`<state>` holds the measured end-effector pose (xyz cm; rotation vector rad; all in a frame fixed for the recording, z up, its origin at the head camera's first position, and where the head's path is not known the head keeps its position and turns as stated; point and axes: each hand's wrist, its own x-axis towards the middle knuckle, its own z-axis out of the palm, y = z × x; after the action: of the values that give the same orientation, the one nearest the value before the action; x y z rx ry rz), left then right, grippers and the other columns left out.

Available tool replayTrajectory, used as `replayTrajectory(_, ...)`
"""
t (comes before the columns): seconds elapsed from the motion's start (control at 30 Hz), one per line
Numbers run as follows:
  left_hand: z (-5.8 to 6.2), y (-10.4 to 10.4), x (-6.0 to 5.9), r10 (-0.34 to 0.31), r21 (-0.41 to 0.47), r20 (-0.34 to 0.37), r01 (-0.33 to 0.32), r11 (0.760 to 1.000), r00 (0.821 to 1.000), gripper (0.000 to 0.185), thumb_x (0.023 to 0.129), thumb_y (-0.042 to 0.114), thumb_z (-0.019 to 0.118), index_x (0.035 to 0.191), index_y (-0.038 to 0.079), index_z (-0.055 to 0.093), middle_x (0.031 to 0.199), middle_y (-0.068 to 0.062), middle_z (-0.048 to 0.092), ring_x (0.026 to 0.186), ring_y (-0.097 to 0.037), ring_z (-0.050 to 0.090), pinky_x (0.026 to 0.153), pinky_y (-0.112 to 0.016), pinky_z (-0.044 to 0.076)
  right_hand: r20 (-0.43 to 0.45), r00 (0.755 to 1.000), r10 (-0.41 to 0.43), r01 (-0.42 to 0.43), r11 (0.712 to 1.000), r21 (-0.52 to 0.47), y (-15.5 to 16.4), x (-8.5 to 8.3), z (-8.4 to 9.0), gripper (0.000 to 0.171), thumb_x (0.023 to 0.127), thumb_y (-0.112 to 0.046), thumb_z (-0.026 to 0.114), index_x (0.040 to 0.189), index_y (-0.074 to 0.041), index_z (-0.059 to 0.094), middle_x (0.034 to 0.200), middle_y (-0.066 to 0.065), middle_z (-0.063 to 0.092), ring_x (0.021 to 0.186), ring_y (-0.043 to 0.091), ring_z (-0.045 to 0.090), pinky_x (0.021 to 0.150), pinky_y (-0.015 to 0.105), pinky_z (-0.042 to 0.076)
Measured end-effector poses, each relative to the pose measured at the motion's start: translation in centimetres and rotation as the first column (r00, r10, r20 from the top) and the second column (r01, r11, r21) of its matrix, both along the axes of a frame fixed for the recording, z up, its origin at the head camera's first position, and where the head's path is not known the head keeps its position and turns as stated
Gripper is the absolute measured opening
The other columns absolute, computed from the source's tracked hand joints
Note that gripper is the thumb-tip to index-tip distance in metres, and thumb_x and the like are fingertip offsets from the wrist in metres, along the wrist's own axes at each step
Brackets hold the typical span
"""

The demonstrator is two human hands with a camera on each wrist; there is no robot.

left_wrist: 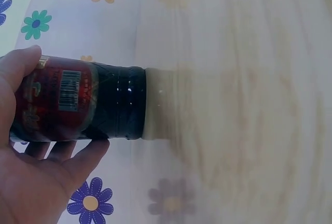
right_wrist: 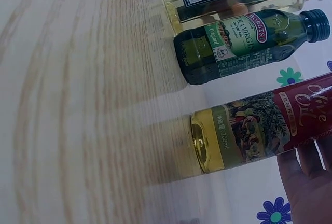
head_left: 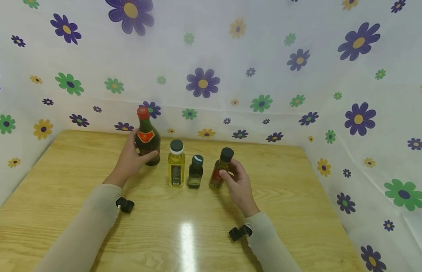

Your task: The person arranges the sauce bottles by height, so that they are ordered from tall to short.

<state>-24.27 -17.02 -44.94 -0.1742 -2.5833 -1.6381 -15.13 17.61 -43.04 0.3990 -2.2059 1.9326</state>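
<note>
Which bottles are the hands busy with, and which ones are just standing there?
In hand:
- dark bottle with red cap, gripped by the left hand
- olive oil bottle with red label, held tilted by the right hand

Just standing:
- yellow oil bottle
- small dark green bottle

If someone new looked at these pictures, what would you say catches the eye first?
Most striking is the row of four bottles near the back of the wooden table. At its left end the left hand grips the big dark bottle with the red cap. At its right end the right hand holds the tilted olive oil bottle. All around hangs a white flowered cloth.
</note>
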Motion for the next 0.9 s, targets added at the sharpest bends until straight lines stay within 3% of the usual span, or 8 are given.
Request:
replayTrajectory(0.27, -0.61, -0.14, -0.04, -0.014, 0.026, -0.001, 0.014, 1.000, 1.000, 0.099, 0.079, 0.037, 0.076, 0.151, 0.027, 0.009, 0.149, -0.009, 0.032, 0.134, -0.036, 0.035, 0.107, -0.062, 0.026, -0.018, 1.000, 0.011, -0.011, 1.000, -0.007, -0.09, 0.12, 0.04, 0.039, 0.093, -0.005, 0.059, 0.131, -0.004, 0.050, 0.126, 0.015, 0.055, 0.118, 0.022, 0.052, 0.102, 0.047, 0.041)
replayTrajectory(0.47, -0.72, 0.06, 0.07, -0.008, 0.037, 0.005, 0.008, 0.999, 1.000, 0.098, 0.079, 0.039, 0.076, 0.151, 0.027, 0.010, 0.148, -0.009, 0.032, 0.133, -0.037, 0.035, 0.106, -0.061, 0.028, -0.007, 1.000, 0.006, -0.006, 1.000, 0.001, 0.02, 0.18, 0.02, 0.040, 0.093, -0.005, 0.058, 0.132, -0.004, 0.049, 0.126, 0.014, 0.054, 0.118, 0.020, 0.052, 0.101, 0.039, 0.044)
replayTrajectory(0.63, -0.90, 0.14, 0.18, 0.002, 0.048, 0.013, -0.003, 0.999, 1.000, 0.099, 0.079, 0.041, 0.075, 0.151, 0.028, 0.008, 0.148, -0.010, 0.031, 0.134, -0.038, 0.035, 0.106, -0.061, 0.028, -0.013, 1.000, 0.005, -0.005, 1.000, 0.006, 0.04, 0.13, -0.05, 0.040, 0.093, -0.006, 0.059, 0.132, -0.005, 0.050, 0.125, 0.013, 0.055, 0.118, 0.024, 0.052, 0.101, 0.041, 0.044)
replayTrajectory(0.77, -0.88, 0.17, 0.27, -0.003, 0.047, 0.017, 0.002, 0.999, 1.000, 0.102, 0.078, 0.043, 0.075, 0.151, 0.032, 0.004, 0.151, -0.009, 0.026, 0.134, -0.038, 0.033, 0.107, -0.061, 0.028, -0.016, 1.000, 0.009, -0.009, 1.000, 0.004, 0.04, 0.05, -0.14, 0.040, 0.093, -0.006, 0.059, 0.132, -0.005, 0.050, 0.125, 0.013, 0.055, 0.119, 0.027, 0.052, 0.101, 0.044, 0.043)
replayTrajectory(0.9, -0.82, 0.12, 0.39, -0.019, 0.060, 0.021, 0.017, 0.998, 1.000, 0.108, 0.077, 0.042, 0.076, 0.151, 0.034, -0.003, 0.155, -0.009, 0.016, 0.137, -0.039, 0.029, 0.108, -0.060, 0.027, -0.006, 1.000, 0.013, -0.013, 1.000, 0.001, 0.13, 0.10, -0.13, 0.040, 0.093, -0.007, 0.059, 0.132, -0.006, 0.050, 0.125, 0.012, 0.055, 0.119, 0.026, 0.052, 0.101, 0.038, 0.044)
